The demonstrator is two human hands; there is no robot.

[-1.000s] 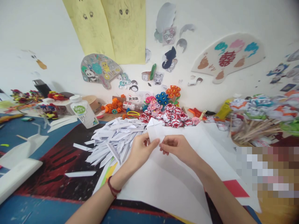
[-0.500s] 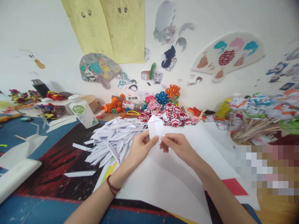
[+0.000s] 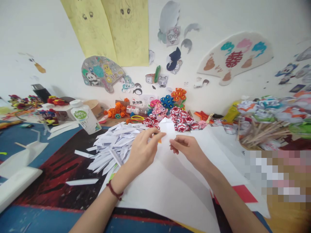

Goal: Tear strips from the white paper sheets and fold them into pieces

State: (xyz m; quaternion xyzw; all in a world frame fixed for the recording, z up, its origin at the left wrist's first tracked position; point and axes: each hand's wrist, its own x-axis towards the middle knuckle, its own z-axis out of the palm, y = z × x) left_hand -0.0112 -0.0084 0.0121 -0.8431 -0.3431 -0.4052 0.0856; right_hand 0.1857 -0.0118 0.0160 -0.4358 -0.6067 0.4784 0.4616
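Note:
A small folded white paper [image 3: 168,128] with a pointed top is held up above a large white sheet. My right hand [image 3: 186,145] pinches its lower right part between thumb and curled fingers. At the paper's left edge, my left hand [image 3: 144,147] has thumb and forefinger closed together on it, the back of the hand towards me. To the left of this hand lies a heap of folded white paper strips [image 3: 109,142]. The large white sheet [image 3: 165,187] spreads under both hands, with a red paper piece [image 3: 245,194] at its right.
A white bottle [image 3: 85,118] stands behind the heap on the left. Red-and-white paper flowers [image 3: 181,119] and other coloured flowers line the wall. Wooden sticks [image 3: 261,134] lie at the right. A long white block [image 3: 19,184] rests at the left edge.
The folded paper has shifted slightly right. My left hand has turned so its back faces me, and its thumb and forefinger have moved up along the paper's left edge.

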